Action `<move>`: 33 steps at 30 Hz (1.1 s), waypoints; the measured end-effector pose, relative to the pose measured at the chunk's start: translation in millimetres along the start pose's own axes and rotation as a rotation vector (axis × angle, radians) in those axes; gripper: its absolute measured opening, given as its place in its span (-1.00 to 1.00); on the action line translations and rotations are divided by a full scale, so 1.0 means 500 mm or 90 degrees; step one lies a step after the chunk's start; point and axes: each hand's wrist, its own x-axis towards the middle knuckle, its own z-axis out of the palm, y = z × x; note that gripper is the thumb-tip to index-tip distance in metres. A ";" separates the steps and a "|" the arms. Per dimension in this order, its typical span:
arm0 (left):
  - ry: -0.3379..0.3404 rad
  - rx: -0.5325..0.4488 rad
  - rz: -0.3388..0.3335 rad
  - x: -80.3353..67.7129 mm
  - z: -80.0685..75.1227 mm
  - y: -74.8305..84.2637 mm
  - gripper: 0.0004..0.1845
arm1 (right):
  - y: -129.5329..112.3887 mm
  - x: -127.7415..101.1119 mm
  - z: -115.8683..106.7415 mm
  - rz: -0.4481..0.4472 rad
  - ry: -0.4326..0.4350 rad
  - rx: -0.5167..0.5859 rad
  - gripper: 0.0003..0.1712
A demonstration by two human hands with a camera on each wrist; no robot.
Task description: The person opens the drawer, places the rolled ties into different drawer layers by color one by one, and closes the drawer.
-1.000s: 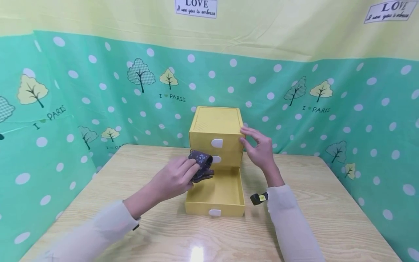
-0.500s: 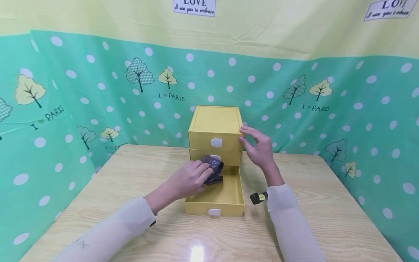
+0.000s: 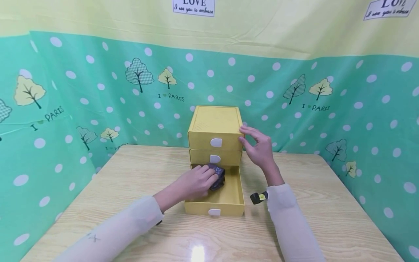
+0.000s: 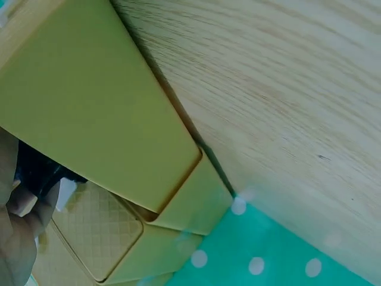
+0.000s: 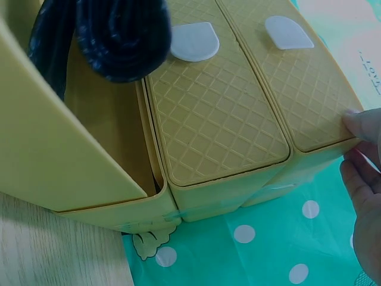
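A dark rolled-up cloth with a small pale flower pattern (image 3: 217,176) is inside the pulled-out bottom drawer (image 3: 214,208) of a yellow drawer unit (image 3: 216,120). My left hand (image 3: 198,181) grips the cloth, reaching over the drawer's left wall. Part of that hand (image 4: 24,226) shows at the edge of the left wrist view. In the right wrist view the cloth (image 5: 122,39) hangs as a coil over the drawer's inside; whether it touches the floor cannot be told. My right hand (image 3: 260,147) holds the top right front corner of the unit between thumb and fingers.
The middle drawer (image 3: 229,157) and top drawer (image 3: 199,140) are closed, each with a white tab. Wooden table (image 3: 137,174) spreads around the unit. A green dotted curtain (image 3: 108,87) hangs behind and on both sides.
My left hand has carried the cloth right and down, from the drawer's left side in front of the middle drawer into the bottom drawer. The right hand has stayed at the corner.
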 end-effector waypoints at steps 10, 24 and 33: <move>-0.069 -0.032 0.020 0.019 0.018 0.005 -0.60 | -0.001 -0.001 -0.001 0.002 -0.007 0.004 -0.66; -0.103 -0.089 0.025 0.030 0.043 -0.001 -0.59 | -0.005 0.001 -0.003 0.008 -0.006 0.003 -0.66; -0.172 -0.195 -0.011 0.035 0.047 -0.004 -0.51 | -0.004 0.001 -0.003 0.014 -0.008 -0.001 -0.67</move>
